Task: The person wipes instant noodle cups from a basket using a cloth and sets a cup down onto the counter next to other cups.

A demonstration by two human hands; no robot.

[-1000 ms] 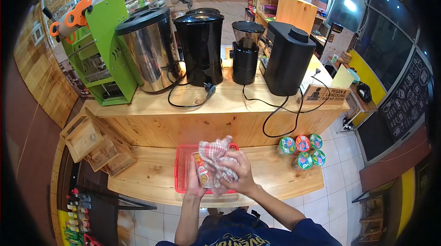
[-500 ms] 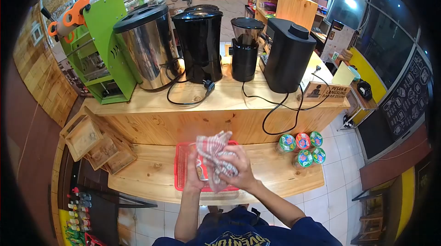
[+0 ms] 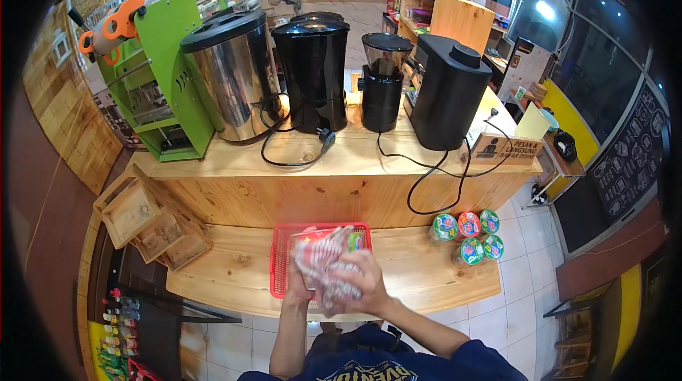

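Observation:
My right hand [image 3: 366, 283] grips a red-and-white checked cloth [image 3: 325, 261], which is bunched up and blurred by motion. Partly behind the cloth is my left hand [image 3: 298, 283], closed round a red-and-white packet [image 3: 307, 236] whose top edge shows above the fabric. Both hands are close together over a red plastic basket [image 3: 278, 267] on the lower wooden shelf. A green item [image 3: 356, 241] shows inside the basket, to the right of the cloth; its kind is hard to make out.
Several sealed cups [image 3: 469, 224] with green or red lids stand on the shelf's right. Wooden crates [image 3: 153, 221] lean at its left. On the counter above are a green press machine [image 3: 170, 75], a steel canister [image 3: 238, 82], black appliances [image 3: 310, 75] and a hanging power cord [image 3: 426, 211].
The cloth has moved down and now covers more of the packet and left hand. My right hand has come lower too. The camera view has shifted slightly.

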